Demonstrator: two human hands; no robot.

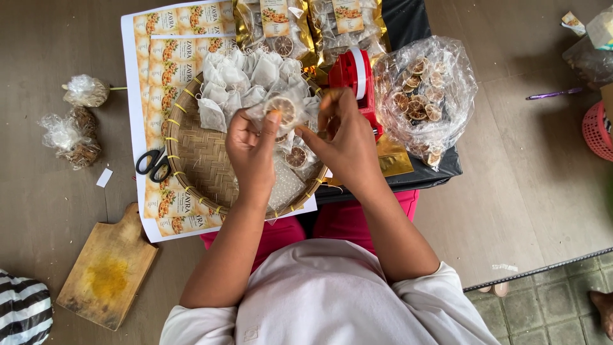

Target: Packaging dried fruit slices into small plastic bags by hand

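My left hand (252, 153) pinches a small clear pouch holding a dried citrus slice (281, 108) above a round woven tray (191, 153). My right hand (341, 140) grips the pouch's other side, fingers closed on its edge. White tea bags (236, 80) are heaped in the tray's far part, and another dried citrus slice (295, 156) lies in the tray under my hands.
A red tape dispenser (356, 73) stands beside a clear bag of dried slices (423, 96). Gold pouches (306, 22) lie at the back. Black scissors (152, 165) rest on printed label sheets (167, 57). A wooden board (108, 268) and small plastic bundles (73, 131) sit left.
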